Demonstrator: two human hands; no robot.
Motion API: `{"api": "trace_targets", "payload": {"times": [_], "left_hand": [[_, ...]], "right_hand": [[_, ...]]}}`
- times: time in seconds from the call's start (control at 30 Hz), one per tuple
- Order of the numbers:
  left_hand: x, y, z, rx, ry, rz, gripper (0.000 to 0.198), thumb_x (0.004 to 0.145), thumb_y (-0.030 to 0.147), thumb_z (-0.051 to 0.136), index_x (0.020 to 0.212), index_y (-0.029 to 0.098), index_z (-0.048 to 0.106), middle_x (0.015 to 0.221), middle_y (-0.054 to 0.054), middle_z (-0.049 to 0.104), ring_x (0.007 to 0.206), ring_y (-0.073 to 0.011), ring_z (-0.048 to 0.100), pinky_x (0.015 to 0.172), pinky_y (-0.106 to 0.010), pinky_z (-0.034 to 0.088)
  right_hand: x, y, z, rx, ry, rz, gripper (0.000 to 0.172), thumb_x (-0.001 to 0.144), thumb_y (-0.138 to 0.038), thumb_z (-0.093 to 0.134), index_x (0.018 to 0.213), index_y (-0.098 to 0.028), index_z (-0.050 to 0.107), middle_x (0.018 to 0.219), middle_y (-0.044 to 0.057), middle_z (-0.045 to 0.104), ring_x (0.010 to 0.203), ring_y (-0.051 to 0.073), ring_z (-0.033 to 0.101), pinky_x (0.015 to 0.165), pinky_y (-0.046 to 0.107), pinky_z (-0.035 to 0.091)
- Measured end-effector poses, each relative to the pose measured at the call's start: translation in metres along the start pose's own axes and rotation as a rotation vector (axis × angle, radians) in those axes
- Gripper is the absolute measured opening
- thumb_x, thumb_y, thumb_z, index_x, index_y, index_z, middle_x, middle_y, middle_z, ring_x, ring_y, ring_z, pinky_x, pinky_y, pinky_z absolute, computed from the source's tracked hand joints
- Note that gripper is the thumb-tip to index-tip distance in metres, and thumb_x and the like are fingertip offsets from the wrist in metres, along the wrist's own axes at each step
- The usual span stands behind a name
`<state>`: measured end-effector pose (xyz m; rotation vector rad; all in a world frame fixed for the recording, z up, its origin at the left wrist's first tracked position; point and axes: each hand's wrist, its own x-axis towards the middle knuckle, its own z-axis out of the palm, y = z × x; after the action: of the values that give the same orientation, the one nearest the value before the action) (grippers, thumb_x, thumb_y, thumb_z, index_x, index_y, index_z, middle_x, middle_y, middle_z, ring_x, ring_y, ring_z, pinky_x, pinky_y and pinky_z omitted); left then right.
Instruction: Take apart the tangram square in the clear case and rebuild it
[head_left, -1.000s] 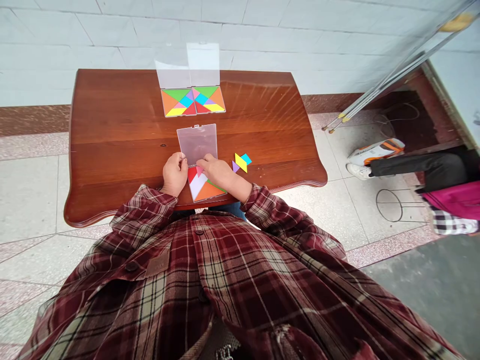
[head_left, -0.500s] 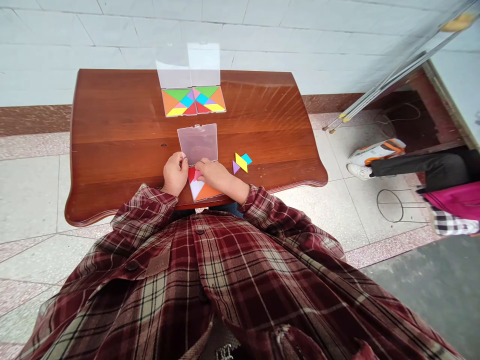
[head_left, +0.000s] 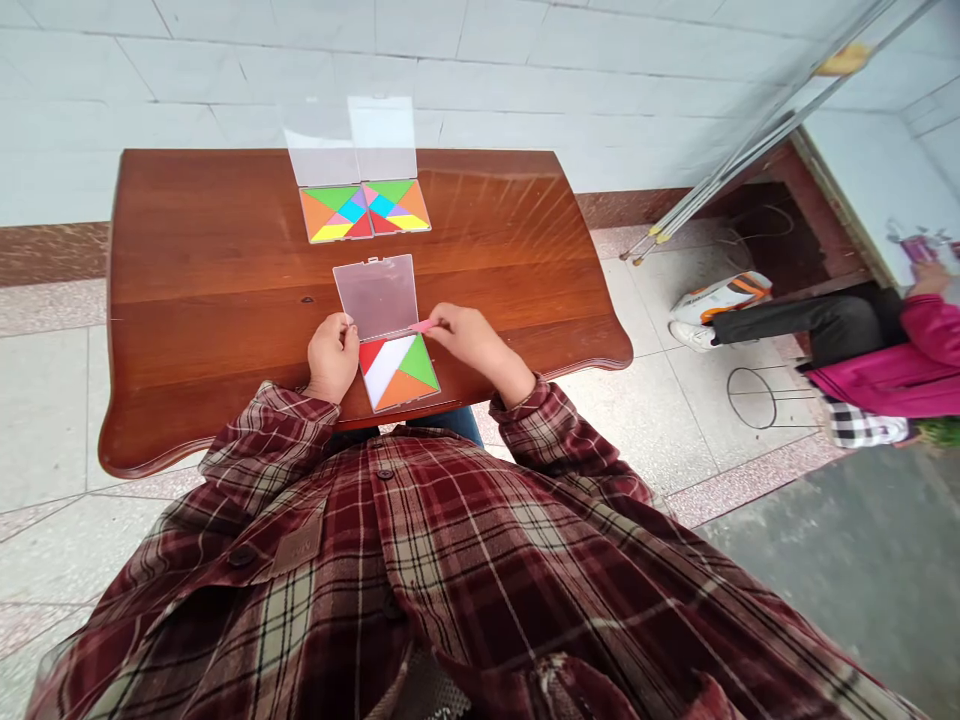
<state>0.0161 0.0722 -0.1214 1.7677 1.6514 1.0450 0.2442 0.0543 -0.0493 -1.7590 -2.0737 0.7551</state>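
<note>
An open tangram case lies at the near edge of the wooden table, with red, green and orange pieces in its tray and a white bare patch. Its clear lid lies flat behind it. My left hand is curled against the tray's left edge, touching it. My right hand is just right of the tray and pinches a small pink piece over the tray's far right corner. The loose yellow, blue and purple pieces are hidden behind this hand.
Two more open tangram cases, filled with coloured pieces, sit side by side at the table's far edge by the tiled wall. A person in pink sits on the floor at the right, with a shoe and metal poles nearby.
My right hand has come off the tray and moved right, lifting the pink piece out and uncovering the green piece. The view has shifted slightly.
</note>
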Motion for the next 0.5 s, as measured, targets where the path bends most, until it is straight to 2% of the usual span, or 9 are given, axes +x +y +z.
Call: {"api": "trace_targets", "payload": {"times": [0.1,0.2,0.27,0.33,0.4,0.43,0.5], "left_hand": [[0.0,0.0,0.0,0.007,0.002,0.003,0.013,0.083,0.023,0.048,0.092,0.018,0.057,0.081,-0.002,0.061,0.071,-0.0138,0.057,0.076,-0.029,0.047],[0.0,-0.001,0.0,0.023,0.009,0.003,0.014,0.083,0.024,0.049,0.092,0.018,0.058,0.081,-0.002,0.062,0.071,-0.0142,0.057,0.076,-0.029,0.047],[0.0,-0.002,0.001,0.024,0.01,0.004,0.015,0.083,0.024,0.048,0.092,0.017,0.058,0.081,-0.002,0.062,0.071,-0.0142,0.057,0.076,-0.029,0.047],[0.0,-0.003,0.001,0.02,0.012,0.005,0.015,0.083,0.024,0.048,0.093,0.017,0.058,0.081,-0.002,0.062,0.07,-0.0139,0.057,0.075,-0.028,0.047],[0.0,-0.003,0.001,0.017,0.015,0.009,0.015,0.083,0.024,0.048,0.093,0.017,0.057,0.081,-0.002,0.062,0.07,-0.0136,0.057,0.075,-0.028,0.046],[0.0,-0.003,0.001,0.017,0.014,0.011,0.014,0.083,0.024,0.048,0.092,0.017,0.057,0.081,-0.002,0.062,0.07,-0.0134,0.057,0.075,-0.028,0.046],[0.0,-0.003,0.001,0.014,0.011,0.011,0.014,0.083,0.024,0.048,0.092,0.018,0.057,0.08,-0.002,0.061,0.07,-0.0133,0.057,0.075,-0.027,0.046]], "right_hand": [[-0.006,0.038,-0.011,0.069,0.157,0.194,0.006,0.082,-0.021,0.055,0.084,-0.017,0.058,0.073,-0.001,0.06,0.066,0.013,0.05,0.065,0.025,0.035],[-0.009,0.064,-0.016,0.034,0.238,0.32,0.008,0.081,-0.019,0.054,0.086,-0.016,0.059,0.077,0.001,0.062,0.07,0.015,0.053,0.069,0.027,0.039],[-0.011,0.069,-0.017,-0.03,0.241,0.377,0.01,0.083,-0.022,0.054,0.088,-0.016,0.06,0.081,0.004,0.064,0.074,0.018,0.055,0.072,0.029,0.04],[-0.013,0.063,-0.018,-0.113,0.257,0.408,0.014,0.085,-0.025,0.054,0.093,-0.015,0.061,0.089,0.009,0.065,0.08,0.021,0.057,0.075,0.032,0.042],[-0.015,0.049,-0.017,-0.176,0.255,0.347,0.018,0.087,-0.023,0.054,0.1,-0.014,0.061,0.1,0.013,0.064,0.088,0.024,0.058,0.079,0.035,0.043],[-0.016,0.04,-0.016,-0.19,0.215,0.257,0.02,0.086,-0.021,0.054,0.103,-0.014,0.061,0.105,0.014,0.063,0.094,0.024,0.058,0.083,0.035,0.043],[-0.017,0.022,-0.011,-0.185,0.019,-0.012,0.026,0.083,-0.013,0.057,0.109,-0.015,0.059,0.114,0.012,0.061,0.105,0.024,0.056,0.089,0.034,0.043]]}}
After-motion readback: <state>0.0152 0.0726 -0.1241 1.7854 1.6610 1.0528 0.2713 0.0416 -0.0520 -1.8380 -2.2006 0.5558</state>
